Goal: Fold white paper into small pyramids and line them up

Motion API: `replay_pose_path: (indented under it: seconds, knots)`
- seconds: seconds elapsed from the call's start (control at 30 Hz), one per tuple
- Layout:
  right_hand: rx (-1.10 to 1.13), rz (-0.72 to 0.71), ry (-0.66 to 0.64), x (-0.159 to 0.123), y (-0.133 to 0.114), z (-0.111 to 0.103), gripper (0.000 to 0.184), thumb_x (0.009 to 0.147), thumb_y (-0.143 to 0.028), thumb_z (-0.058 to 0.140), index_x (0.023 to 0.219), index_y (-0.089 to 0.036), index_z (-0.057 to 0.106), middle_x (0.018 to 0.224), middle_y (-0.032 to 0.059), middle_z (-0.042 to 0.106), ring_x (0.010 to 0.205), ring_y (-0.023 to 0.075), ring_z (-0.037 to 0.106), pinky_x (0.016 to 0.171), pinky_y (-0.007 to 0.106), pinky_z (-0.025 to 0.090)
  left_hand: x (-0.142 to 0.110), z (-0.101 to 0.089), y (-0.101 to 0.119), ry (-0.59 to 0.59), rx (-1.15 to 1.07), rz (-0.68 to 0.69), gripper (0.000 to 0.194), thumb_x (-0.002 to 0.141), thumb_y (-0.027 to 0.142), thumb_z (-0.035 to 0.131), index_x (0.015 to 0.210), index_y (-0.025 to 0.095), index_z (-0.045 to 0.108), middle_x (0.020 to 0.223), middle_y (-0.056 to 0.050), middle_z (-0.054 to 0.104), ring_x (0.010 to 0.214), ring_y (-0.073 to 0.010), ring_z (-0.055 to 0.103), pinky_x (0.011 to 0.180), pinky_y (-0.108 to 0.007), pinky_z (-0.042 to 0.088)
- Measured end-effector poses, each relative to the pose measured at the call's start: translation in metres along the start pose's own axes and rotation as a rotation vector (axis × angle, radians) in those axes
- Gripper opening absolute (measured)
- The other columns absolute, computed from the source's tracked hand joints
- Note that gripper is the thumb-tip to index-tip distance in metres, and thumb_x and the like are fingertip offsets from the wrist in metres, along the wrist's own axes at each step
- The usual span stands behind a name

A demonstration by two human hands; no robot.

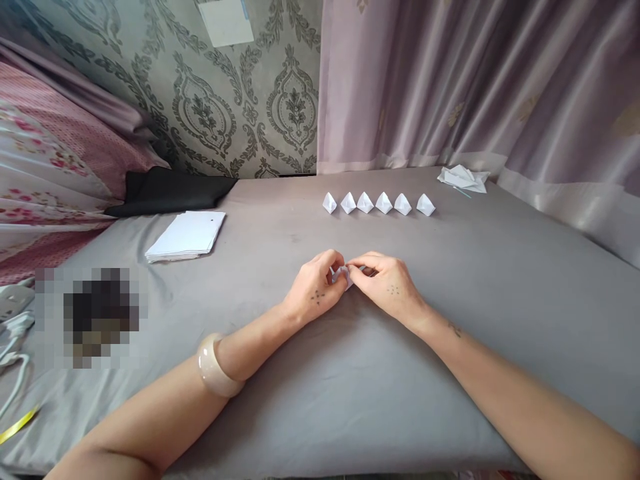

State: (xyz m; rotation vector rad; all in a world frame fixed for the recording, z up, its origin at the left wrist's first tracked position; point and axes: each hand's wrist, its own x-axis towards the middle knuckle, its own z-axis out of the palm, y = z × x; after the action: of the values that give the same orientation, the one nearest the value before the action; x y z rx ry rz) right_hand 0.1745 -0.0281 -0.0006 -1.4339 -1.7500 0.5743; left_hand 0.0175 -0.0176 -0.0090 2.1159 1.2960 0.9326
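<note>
Between my hands is a small folded white paper (343,275), mostly covered by my fingers. My left hand (319,283) pinches it from the left, thumb and fingertips curled together. From the other side, my right hand (384,280) grips its edge between thumb and forefinger. The fingertips of both hands nearly meet over the paper. Further back stand several white folded paper boats (383,203) in a row, the rightmost set slightly apart from the others.
A stack of white paper sheets (186,235) lies at left, with black cloth (170,190) behind it. Loose folded papers (463,178) rest at the back right by the curtain (420,80). White cables (17,333) and a yellow strip (19,425) lie at the left edge of the grey cloth surface.
</note>
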Motion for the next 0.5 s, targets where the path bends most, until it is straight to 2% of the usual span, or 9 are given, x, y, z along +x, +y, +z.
replay_pose_path:
  seconds: [0.17,0.3,0.4,0.5]
  knots:
    - [0.023,0.060,-0.029,0.000,0.000,-0.005,0.015,0.076,-0.021,0.058,0.080,-0.023,0.072,0.083,-0.0017,0.072,0.067,0.0115,0.063,0.067,0.023,0.048,-0.002,-0.001,-0.001,-0.005,-0.023,0.027,0.014,0.078,0.014,0.050,0.089,0.020,0.057,0.081,0.001,0.057,0.062,-0.0085,0.051,0.059,-0.021,0.044]
    - [0.018,0.065,-0.149,0.000,0.004,-0.011,0.012,0.079,-0.024,0.056,0.081,-0.024,0.068,0.070,-0.0046,0.068,0.060,0.0106,0.059,0.062,0.023,0.046,-0.003,-0.006,-0.003,-0.039,-0.051,0.030,0.019,0.076,0.011,0.050,0.089,0.019,0.059,0.085,0.000,0.057,0.060,-0.0075,0.050,0.059,-0.021,0.045]
    - [0.014,-0.015,-0.207,0.001,0.010,-0.015,0.014,0.081,-0.021,0.053,0.085,-0.024,0.066,0.075,-0.0046,0.067,0.061,0.0096,0.056,0.062,0.022,0.045,-0.002,-0.012,-0.004,-0.079,-0.045,0.023,0.025,0.074,0.009,0.048,0.093,0.019,0.061,0.088,0.000,0.057,0.056,-0.0058,0.048,0.059,-0.021,0.045]
    - [-0.078,-0.159,-0.235,0.001,0.015,-0.018,0.020,0.081,-0.015,0.048,0.086,-0.024,0.066,0.085,-0.0026,0.066,0.063,0.0090,0.054,0.061,0.022,0.042,-0.001,-0.017,-0.006,-0.141,-0.028,0.024,0.021,0.075,0.009,0.048,0.088,0.018,0.063,0.091,-0.001,0.057,0.056,-0.0053,0.048,0.059,-0.021,0.045]
